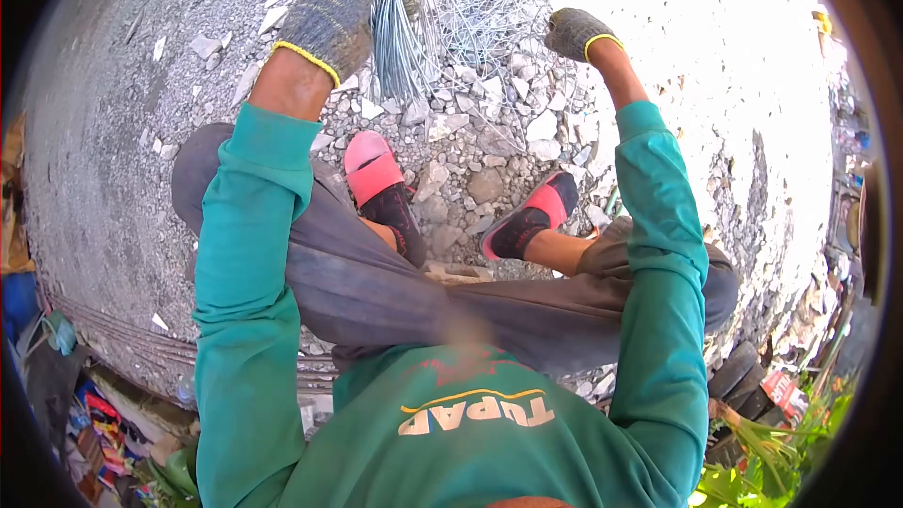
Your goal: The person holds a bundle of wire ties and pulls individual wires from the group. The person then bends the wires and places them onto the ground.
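Note:
My left hand (pixel 343 14), in a grey knit glove with a yellow cuff edge, is wrapped around a bundle of thin metal wires (pixel 400 47). The wires hang from the fist and fan out toward my feet. To the right of the bundle, a loose tangle of thin wire (pixel 484 26) lies on the broken stones. My right hand (pixel 576 34), gloved the same way, is at the right edge of this tangle. Its fingers look curled closed; anything inside them is hidden.
Rubble and stone chips (pixel 484 141) cover the ground around my pink slippers (pixel 376 160). Long rusty bars (pixel 132 329) run along the lower left. Coloured scraps (pixel 108 433) lie beyond them. Dark tyres (pixel 736 376) and green plants (pixel 762 456) are at the lower right.

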`<state>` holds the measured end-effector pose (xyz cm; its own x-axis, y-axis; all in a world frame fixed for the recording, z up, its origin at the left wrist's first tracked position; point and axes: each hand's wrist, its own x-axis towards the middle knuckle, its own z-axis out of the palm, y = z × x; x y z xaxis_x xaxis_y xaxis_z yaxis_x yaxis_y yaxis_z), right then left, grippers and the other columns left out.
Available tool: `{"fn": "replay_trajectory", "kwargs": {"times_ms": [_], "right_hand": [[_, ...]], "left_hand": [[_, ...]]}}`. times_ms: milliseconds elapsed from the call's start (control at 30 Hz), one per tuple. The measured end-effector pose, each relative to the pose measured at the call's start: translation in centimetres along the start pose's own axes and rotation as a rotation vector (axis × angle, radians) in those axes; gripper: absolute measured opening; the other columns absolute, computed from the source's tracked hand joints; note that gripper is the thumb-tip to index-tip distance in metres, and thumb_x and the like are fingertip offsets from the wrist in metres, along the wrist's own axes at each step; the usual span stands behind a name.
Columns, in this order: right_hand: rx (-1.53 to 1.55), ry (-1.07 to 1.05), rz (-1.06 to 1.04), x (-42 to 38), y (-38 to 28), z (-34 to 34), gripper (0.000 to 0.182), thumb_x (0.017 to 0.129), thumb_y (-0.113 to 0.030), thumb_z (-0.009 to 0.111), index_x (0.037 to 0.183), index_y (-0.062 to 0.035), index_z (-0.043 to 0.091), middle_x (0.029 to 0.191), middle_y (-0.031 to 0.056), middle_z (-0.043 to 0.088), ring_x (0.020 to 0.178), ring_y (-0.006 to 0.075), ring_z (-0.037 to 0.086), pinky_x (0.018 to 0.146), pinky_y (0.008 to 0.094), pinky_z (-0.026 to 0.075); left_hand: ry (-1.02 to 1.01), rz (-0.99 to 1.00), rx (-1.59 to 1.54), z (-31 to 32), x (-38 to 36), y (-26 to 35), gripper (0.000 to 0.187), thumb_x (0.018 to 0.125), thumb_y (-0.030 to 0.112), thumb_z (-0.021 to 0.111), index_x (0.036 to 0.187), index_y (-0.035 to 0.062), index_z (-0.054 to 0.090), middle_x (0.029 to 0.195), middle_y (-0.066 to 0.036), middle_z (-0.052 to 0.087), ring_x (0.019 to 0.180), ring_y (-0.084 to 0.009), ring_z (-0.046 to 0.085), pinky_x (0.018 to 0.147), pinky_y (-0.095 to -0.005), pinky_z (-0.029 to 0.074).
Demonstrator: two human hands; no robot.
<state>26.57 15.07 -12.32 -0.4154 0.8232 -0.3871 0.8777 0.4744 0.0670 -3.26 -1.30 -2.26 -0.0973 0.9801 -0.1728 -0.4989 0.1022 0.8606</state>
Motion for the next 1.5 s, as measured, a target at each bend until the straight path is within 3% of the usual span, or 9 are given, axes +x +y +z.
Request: {"fn": "replay_trajectory", "kwargs": {"times_ms": [67,200,567,767,867,1133,1167,1367,1500], "right_hand": [[-0.050,-0.029,0.005,-0.7,-0.8,-1.2,0.034,0.084,-0.027,0.060,0.105,-0.0019,0.071,0.104,0.0237,0.071,0.098,0.0403,0.068,0.089,0.0457,0.053],[-0.051,0.162,0.031,-3.3,-1.5,-3.3,0.030,0.089,-0.025,0.056,0.108,-0.0070,0.071,0.104,0.0200,0.072,0.099,0.0380,0.068,0.091,0.0439,0.053],[0.479,0.480,0.042,-6.1,-1.0,-5.8,0.033,0.092,-0.032,0.061,0.108,-0.0063,0.072,0.103,0.0125,0.075,0.089,0.0292,0.071,0.086,0.0399,0.054],[0.996,0.433,-0.028,-6.0,-2.5,-7.1,0.029,0.090,-0.022,0.073,0.114,-0.0054,0.070,0.083,0.0020,0.068,0.073,0.0081,0.061,0.068,0.0250,0.052],[1.142,0.433,-0.140,-5.9,-2.6,-7.5,0.029,0.090,-0.020,0.073,0.114,-0.0051,0.070,0.084,0.0023,0.069,0.072,0.0089,0.061,0.066,0.0255,0.051],[1.142,0.461,-0.130,-6.4,-3.3,-8.0,0.035,0.089,-0.022,0.075,0.118,-0.0032,0.068,0.091,0.0035,0.070,0.078,0.0097,0.063,0.071,0.0268,0.054],[1.144,0.463,-0.132,-6.3,-3.2,-8.0,0.035,0.089,-0.022,0.075,0.118,-0.0032,0.068,0.091,0.0035,0.070,0.078,0.0097,0.063,0.071,0.0268,0.054],[1.026,0.438,-0.167,-6.4,-3.4,-8.4,0.032,0.089,-0.023,0.075,0.114,-0.0049,0.069,0.088,0.0027,0.070,0.074,0.0097,0.063,0.070,0.0275,0.054],[1.284,0.365,-0.264,-7.3,-3.3,-8.9,0.028,0.090,-0.021,0.074,0.113,-0.0071,0.069,0.085,0.0004,0.069,0.072,0.0081,0.062,0.068,0.0256,0.053]], "left_hand": [[-0.188,-0.105,-0.154,-0.6,0.4,0.5,0.004,0.088,0.007,0.066,0.085,0.0039,0.065,0.070,-0.010,0.065,0.060,-0.0243,0.066,0.056,-0.0378,0.058],[0.107,-0.200,-0.153,-1.0,1.6,0.7,0.010,0.088,0.012,0.066,0.081,0.0047,0.064,0.066,-0.010,0.064,0.055,-0.0258,0.064,0.055,-0.0414,0.058],[-0.022,-0.158,-0.206,-1.2,1.0,1.9,0.010,0.092,0.013,0.064,0.084,0.0062,0.063,0.065,-0.008,0.062,0.057,-0.0243,0.064,0.061,-0.0420,0.059],[-0.060,-0.240,-0.348,-3.6,2.3,1.1,0.009,0.093,0.014,0.062,0.087,0.0067,0.062,0.066,-0.009,0.062,0.056,-0.0241,0.063,0.057,-0.0411,0.058],[-0.148,-0.053,-0.197,-4.3,3.6,0.6,0.018,0.097,0.016,0.060,0.106,0.0020,0.065,0.081,-0.013,0.068,0.071,-0.0234,0.069,0.066,-0.0385,0.060],[-0.046,-0.052,-0.245,-4.6,2.5,2.2,0.015,0.093,0.011,0.068,0.102,-0.0008,0.067,0.084,-0.013,0.069,0.071,-0.0256,0.069,0.067,-0.0416,0.061],[-0.014,-0.068,-0.195,-5.2,2.9,2.2,0.021,0.091,0.015,0.071,0.106,-0.0004,0.069,0.089,-0.013,0.071,0.075,-0.0273,0.071,0.079,-0.0456,0.061],[0.064,-0.019,-0.165,-4.9,3.4,1.6,0.016,0.091,0.009,0.069,0.104,-0.0001,0.067,0.086,-0.012,0.068,0.073,-0.0266,0.068,0.067,-0.0403,0.060],[0.121,-0.031,-0.151,-4.8,3.8,0.9,0.016,0.091,0.008,0.068,0.104,-0.0003,0.067,0.086,-0.012,0.068,0.074,-0.0258,0.068,0.069,-0.0405,0.060]]}}
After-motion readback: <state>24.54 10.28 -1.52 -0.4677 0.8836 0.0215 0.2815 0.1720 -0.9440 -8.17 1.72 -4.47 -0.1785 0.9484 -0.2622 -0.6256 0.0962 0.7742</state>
